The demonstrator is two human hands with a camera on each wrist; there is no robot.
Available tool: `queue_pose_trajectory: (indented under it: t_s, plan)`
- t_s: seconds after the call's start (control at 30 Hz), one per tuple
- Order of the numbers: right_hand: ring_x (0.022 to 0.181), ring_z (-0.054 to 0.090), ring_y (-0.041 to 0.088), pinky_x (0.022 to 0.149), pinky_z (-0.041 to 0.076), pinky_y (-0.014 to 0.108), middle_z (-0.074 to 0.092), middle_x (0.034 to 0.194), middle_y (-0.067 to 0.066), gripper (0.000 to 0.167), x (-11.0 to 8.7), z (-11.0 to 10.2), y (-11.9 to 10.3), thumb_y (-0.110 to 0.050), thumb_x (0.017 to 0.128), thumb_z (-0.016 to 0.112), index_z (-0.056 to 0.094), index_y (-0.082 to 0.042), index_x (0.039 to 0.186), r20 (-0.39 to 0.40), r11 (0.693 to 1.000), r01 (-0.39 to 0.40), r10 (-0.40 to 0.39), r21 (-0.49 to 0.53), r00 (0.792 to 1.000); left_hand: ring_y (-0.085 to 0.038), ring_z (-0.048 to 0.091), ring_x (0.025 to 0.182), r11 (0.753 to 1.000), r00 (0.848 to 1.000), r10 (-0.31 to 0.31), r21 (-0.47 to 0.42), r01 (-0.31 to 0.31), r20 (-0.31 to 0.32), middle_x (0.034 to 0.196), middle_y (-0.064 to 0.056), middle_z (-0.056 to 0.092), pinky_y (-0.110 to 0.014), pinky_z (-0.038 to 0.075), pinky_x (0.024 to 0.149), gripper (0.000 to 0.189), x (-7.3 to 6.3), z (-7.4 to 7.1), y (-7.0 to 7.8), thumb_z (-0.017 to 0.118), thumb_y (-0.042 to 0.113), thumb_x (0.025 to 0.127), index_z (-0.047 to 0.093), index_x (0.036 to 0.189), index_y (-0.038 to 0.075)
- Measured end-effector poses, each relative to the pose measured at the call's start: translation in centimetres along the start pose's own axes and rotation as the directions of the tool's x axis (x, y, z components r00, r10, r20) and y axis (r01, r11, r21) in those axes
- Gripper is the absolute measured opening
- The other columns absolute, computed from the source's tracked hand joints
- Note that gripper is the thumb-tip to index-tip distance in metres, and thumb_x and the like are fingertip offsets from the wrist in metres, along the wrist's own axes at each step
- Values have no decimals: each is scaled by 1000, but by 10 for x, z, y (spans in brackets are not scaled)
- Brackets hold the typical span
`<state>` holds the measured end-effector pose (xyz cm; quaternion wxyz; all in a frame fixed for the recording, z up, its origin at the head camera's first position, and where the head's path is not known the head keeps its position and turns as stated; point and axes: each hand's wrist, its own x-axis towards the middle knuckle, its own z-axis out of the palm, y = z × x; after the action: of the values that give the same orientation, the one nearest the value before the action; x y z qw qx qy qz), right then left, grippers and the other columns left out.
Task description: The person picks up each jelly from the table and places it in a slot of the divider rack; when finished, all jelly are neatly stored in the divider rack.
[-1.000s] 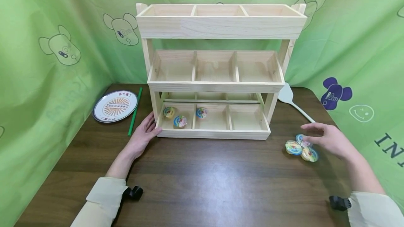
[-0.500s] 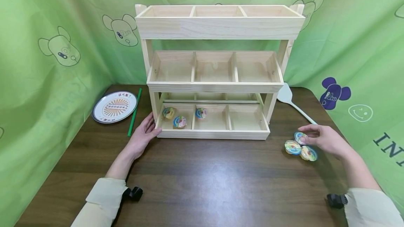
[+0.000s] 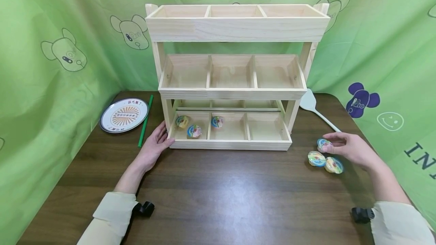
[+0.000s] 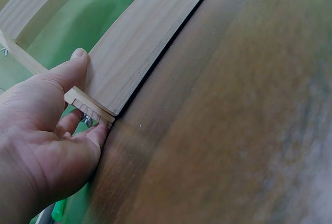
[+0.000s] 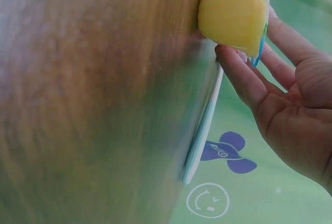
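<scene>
A pale wooden three-tier rack stands at the back, each tier split into three compartments. My left hand grips the left front corner of its bottom tray; the left wrist view has the thumb near the tray's top edge. In that tray, two jelly cups lie in the left compartment and one jelly cup in the middle one. At the right, my right hand pinches a foil-lidded jelly cup between thumb and fingers. Two more jelly cups sit just in front; a yellow jelly cup partly hides the fingers.
A white spatula lies beyond my right hand, its blade beside the rack's right leg. Left of the rack are a green stick and a round patterned plate. Green printed cloth encloses the table's back and sides.
The right hand has taken hold of the rear jelly cup and shifted it slightly away from the other two. My left hand stays at the tray corner.
</scene>
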<state>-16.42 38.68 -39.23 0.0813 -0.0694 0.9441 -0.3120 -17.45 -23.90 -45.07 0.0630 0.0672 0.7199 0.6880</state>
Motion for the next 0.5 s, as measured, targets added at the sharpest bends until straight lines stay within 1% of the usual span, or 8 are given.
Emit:
queue_pose_trajectory:
  t_s: [0.1,0.17,0.27,0.33,0.4,0.5]
  plan:
    - [90,61,-6,75,50,16,71,113,24,60,0,0,-1,-29,91,78,58,7,135,20,1000,4,-4,11,1000,-29,14,152,1000,1000,0,1,0,-2,168,-11,10,-34,27,118,81,0,-1,0,59,7,103,7,164,12]
    - [89,61,-5,75,50,17,71,111,23,59,0,0,-1,-27,91,78,58,7,135,27,1000,14,-14,0,1000,-28,14,152,1000,1000,-5,0,5,-1,168,-10,10,-34,27,118,81,0,-1,-1,60,8,103,7,164,12]
    - [90,64,3,74,50,19,72,108,22,59,2,1,-1,-26,91,79,58,8,134,19,999,22,-22,-26,1000,-28,14,152,1000,1000,-12,3,12,-4,169,-9,9,-34,27,118,81,-1,-1,-2,60,8,103,7,164,13]
    - [90,65,9,73,49,19,72,106,22,59,4,2,-1,-26,90,79,59,9,132,0,999,26,-26,-46,1000,-29,14,152,1000,1000,-14,2,14,-5,169,-10,9,-35,26,118,81,-1,-1,-2,59,8,103,7,164,13]
    - [88,66,11,72,48,19,73,104,21,58,4,4,-1,-28,88,81,62,8,130,-40,998,16,-18,-58,999,-29,14,152,1000,1000,-13,4,13,-5,169,-10,9,-37,26,118,81,-1,-1,-1,60,9,103,7,164,13]
    - [83,64,5,69,46,18,74,101,20,58,4,5,-2,-30,87,82,64,7,128,-101,999,-3,-1,-47,995,-29,14,152,1000,1000,-9,7,9,-3,168,-10,9,-39,24,119,81,-1,0,1,60,9,103,7,164,12]
